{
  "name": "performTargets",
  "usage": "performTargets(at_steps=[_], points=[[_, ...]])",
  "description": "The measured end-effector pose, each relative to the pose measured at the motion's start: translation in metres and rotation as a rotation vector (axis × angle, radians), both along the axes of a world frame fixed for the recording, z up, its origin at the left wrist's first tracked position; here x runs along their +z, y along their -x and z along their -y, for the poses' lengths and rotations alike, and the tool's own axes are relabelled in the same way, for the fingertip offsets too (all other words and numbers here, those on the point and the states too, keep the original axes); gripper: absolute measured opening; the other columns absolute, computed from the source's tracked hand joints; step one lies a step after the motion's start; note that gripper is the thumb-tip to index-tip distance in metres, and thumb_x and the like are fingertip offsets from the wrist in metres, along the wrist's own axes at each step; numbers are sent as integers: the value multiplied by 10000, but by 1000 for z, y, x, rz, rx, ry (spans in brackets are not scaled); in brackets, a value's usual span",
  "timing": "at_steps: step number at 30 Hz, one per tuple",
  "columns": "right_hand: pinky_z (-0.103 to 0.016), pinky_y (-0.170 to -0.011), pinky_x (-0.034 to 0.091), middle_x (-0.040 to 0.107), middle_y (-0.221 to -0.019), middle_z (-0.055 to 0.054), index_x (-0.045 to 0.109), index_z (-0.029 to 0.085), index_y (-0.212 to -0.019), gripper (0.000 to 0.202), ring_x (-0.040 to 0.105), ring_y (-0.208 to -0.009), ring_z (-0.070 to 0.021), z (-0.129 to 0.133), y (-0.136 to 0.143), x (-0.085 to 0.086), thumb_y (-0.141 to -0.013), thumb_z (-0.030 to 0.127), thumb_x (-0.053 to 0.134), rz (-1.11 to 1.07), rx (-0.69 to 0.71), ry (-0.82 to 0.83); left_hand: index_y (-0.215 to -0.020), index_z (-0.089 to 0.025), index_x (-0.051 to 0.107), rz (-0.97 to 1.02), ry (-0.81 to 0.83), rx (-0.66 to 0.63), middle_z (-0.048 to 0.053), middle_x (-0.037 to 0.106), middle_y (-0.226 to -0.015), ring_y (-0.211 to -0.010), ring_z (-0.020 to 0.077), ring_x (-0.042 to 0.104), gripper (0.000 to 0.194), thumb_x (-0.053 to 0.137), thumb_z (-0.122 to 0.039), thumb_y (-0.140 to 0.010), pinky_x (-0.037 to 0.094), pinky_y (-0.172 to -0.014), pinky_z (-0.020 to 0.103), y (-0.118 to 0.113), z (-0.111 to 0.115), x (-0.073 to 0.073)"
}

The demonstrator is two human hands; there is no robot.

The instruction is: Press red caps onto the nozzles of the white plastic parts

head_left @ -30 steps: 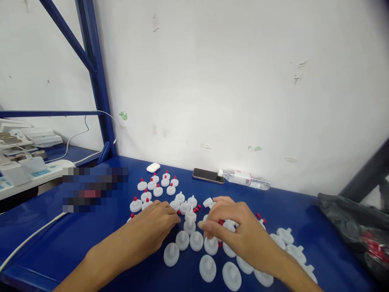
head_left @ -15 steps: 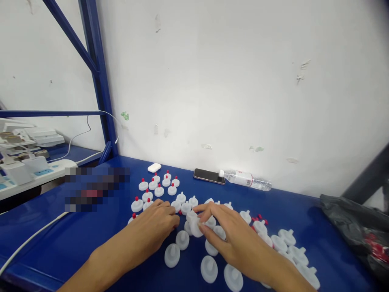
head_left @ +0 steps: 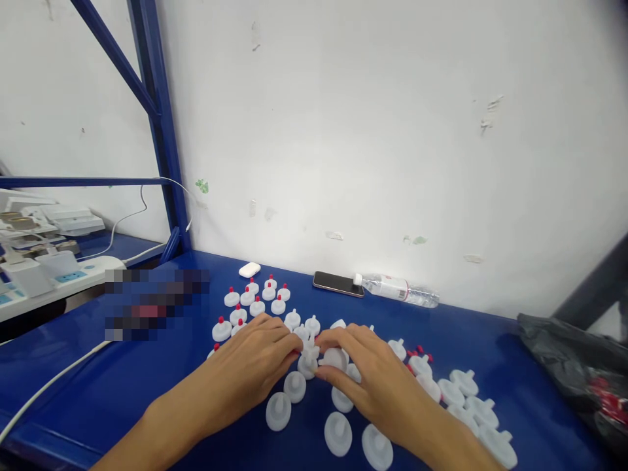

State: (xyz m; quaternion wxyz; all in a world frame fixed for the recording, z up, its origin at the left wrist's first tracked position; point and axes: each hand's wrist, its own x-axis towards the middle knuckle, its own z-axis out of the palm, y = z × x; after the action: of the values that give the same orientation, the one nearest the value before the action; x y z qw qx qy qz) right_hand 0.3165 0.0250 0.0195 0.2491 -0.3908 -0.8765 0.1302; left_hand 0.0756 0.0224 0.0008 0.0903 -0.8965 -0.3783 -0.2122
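White round caps with short spouts lie in the middle of the blue table, one of them (head_left: 338, 434) near the front. My right hand (head_left: 366, 369) grips a white cap (head_left: 335, 359) between thumb and fingers, its spout turned left. My left hand (head_left: 267, 347) is closed just left of it, with a small red tip (head_left: 296, 352) at its fingertips. At the back left stand several white caps with red tips, one of them here (head_left: 256, 307). Small red pieces (head_left: 419, 350) lie among the white caps on the right.
A phone (head_left: 338, 283) and a plastic bottle (head_left: 397, 290) lie by the wall, with a small white case (head_left: 250, 269) to their left. A black bag (head_left: 564, 353) sits at the right. A white cable (head_left: 53, 386) crosses the left side.
My left hand has moved right, towards my right hand, and a red tip now shows at its fingers. The cap in my right hand has turned so that its spout points left.
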Motion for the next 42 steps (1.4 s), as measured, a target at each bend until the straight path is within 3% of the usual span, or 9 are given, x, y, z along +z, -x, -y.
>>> performTargets(at_steps=[4,9,15,23,30,36,42], points=[[-417,-854,546,712,-1041,-12,609,290,-1215,293,652,-983,-261,0,1,-4,-939,262,704,11,-18,-29,-1180,-247,599,115,42,-94,12,682,-1033,-973,198,598,200,467,-167,-1052,456,-914,369,-3,5,9],[-412,-805,568,728,-1024,-17,599,291,-1233,307,679,-956,-265,-1,4,-7,-941,274,690,-10,-7,-95,-1129,-278,629,140,147,-182,-13,658,-1058,-970,164,578,194,497,-163,-1044,463,-859,298,-6,12,16],[-370,-845,556,750,-1018,-8,619,263,-1177,291,704,-918,-231,1,6,-11,-912,268,739,-20,52,-123,-1180,-281,631,115,139,-192,-2,657,-1050,-939,166,585,240,452,-176,-1060,451,-829,309,-7,14,13],[-341,-827,562,766,-1079,56,609,332,-1200,316,732,-922,-209,2,7,-7,-917,255,725,-108,10,105,-1174,-263,629,82,100,-159,3,662,-1069,-923,173,598,259,471,-119,-1028,457,-806,319,-7,11,12],[-355,-776,575,766,-1056,25,616,305,-1187,278,737,-872,-226,5,7,-8,-925,243,686,-135,-6,71,-1163,-247,639,132,25,-176,15,682,-1034,-901,163,638,255,419,-174,-1056,499,-831,292,-11,16,18],[-374,-790,601,775,-1051,2,624,288,-1177,301,753,-893,-246,7,10,-8,-903,180,684,-142,3,56,-1172,-260,640,82,-3,-161,28,686,-1059,-930,172,656,270,475,-126,-1007,520,-872,281,-14,18,15],[-398,-1003,557,713,-1300,-8,553,315,-1339,550,691,-1163,-250,3,6,-12,-856,194,787,-117,37,47,-1158,-243,609,107,-48,-122,22,679,-1075,-921,182,644,254,469,-98,-1004,507,-842,306,-11,15,13]])
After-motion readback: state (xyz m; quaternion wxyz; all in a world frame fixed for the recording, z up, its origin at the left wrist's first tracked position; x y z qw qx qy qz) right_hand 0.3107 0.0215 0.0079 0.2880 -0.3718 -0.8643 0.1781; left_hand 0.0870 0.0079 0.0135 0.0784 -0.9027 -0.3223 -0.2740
